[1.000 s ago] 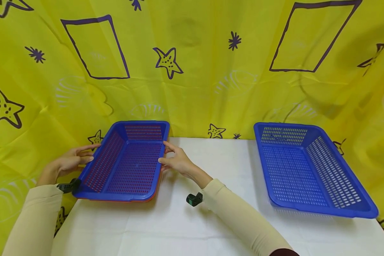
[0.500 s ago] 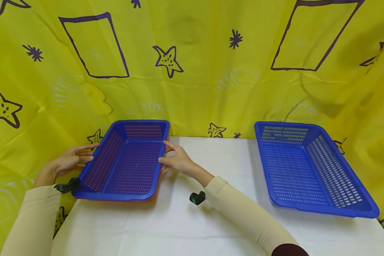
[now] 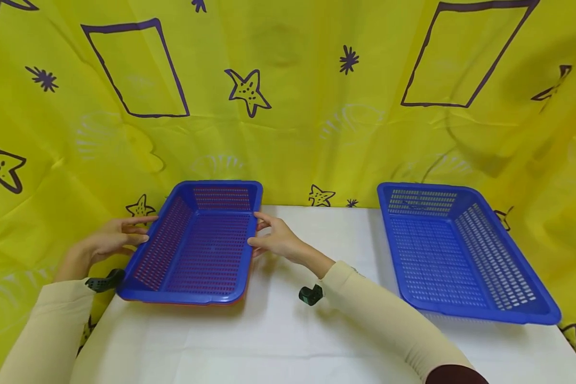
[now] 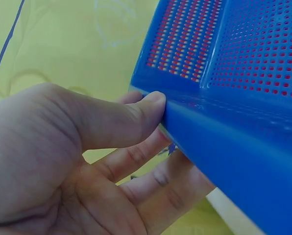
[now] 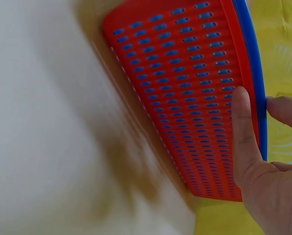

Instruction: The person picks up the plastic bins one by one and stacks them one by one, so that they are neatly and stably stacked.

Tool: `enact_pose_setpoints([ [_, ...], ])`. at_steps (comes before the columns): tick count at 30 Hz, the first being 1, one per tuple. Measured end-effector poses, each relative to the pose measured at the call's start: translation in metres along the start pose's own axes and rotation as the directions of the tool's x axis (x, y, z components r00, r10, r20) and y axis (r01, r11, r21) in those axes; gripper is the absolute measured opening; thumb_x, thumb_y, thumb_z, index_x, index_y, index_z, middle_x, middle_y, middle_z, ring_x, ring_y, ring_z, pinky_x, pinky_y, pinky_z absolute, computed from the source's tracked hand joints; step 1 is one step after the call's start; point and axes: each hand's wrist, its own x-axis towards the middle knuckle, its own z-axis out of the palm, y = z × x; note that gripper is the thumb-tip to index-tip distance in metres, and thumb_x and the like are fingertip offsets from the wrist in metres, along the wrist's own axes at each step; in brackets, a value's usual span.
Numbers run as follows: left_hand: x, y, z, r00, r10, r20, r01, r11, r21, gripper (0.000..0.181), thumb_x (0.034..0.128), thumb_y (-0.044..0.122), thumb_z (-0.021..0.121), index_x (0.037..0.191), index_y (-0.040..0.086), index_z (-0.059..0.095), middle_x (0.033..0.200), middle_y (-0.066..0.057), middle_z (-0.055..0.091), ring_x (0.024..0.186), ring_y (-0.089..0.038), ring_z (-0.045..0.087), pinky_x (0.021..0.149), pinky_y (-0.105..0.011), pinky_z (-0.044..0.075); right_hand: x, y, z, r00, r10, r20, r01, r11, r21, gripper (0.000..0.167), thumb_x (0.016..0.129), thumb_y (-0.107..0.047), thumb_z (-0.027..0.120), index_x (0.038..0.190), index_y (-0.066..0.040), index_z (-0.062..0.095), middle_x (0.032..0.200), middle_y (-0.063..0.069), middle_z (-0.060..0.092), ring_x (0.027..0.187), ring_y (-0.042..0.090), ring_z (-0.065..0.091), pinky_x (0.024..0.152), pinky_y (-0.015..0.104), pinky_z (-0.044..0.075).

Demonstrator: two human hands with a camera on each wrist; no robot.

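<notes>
A blue slotted plastic basket (image 3: 182, 297) sits nested in a red basket (image 5: 175, 73) at the left of the table; in the head view, little more than a thin red edge shows below it. My left hand (image 3: 108, 241) grips the left rim, its thumb (image 4: 126, 120) against the blue edge and fingers underneath. On the opposite side, my right hand (image 3: 280, 240) holds the right rim, with a digit (image 5: 245, 132) against the red wall in the right wrist view. Whether the stack touches the table I cannot tell.
A second blue basket (image 3: 480, 313) stands on the right of the white-covered table (image 3: 288, 330). Behind the table hangs a yellow curtain (image 3: 288, 138) with star drawings, which also closes in the left side.
Both hands and the nested baskets have shifted slightly to the right, mostly in the last half second. The basket on the right keeps its place; the head view has moved a little.
</notes>
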Motion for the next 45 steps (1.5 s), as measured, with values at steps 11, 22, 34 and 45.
enact_pose_setpoints([
  [11,0.005,0.017,0.030,0.999,0.034,-0.013,-0.034,0.999,0.003,0.066,0.1035,0.005,0.059,0.160,-0.001,0.027,0.137,-0.034,0.050,0.097,-0.022,0.068,0.077,-0.044,0.063,-0.018,-0.010,-0.029,0.997,0.076,-0.014,-0.077,0.991,-0.110,0.084,0.091,0.007,0.071,0.161,-0.003,0.027,0.133,0.026,0.049,0.075,0.028,0.075,0.082,0.050,0.062],
  [22,0.014,0.032,0.063,0.998,0.066,0.002,-0.066,0.998,-0.021,0.064,0.1025,0.001,0.058,0.160,0.000,0.030,0.136,-0.035,0.051,0.100,-0.026,0.068,0.079,-0.046,0.063,-0.042,-0.015,-0.057,0.991,0.133,-0.029,-0.136,0.981,-0.142,0.083,0.091,0.007,0.071,0.161,-0.005,0.028,0.134,0.026,0.047,0.073,0.029,0.075,0.089,0.058,0.057],
  [34,0.028,0.050,0.097,0.996,0.091,-0.001,-0.091,0.995,-0.052,0.062,0.1016,-0.003,0.057,0.159,0.003,0.035,0.130,-0.030,0.055,0.096,-0.024,0.068,0.077,-0.044,0.064,-0.068,-0.022,-0.092,0.983,0.176,-0.051,-0.182,0.971,-0.154,0.082,0.091,0.010,0.070,0.160,-0.004,0.028,0.134,0.027,0.045,0.076,0.035,0.074,0.085,0.055,0.060],
  [45,0.046,0.063,0.130,0.995,0.095,-0.020,-0.096,0.992,-0.076,0.061,0.1006,-0.004,0.059,0.158,0.004,0.039,0.130,-0.029,0.054,0.093,-0.023,0.068,0.075,-0.043,0.064,-0.094,-0.025,-0.124,0.981,0.175,-0.087,-0.190,0.959,-0.211,0.081,0.092,0.008,0.070,0.160,-0.001,0.027,0.135,0.031,0.044,0.075,0.029,0.074,0.085,0.055,0.060],
])
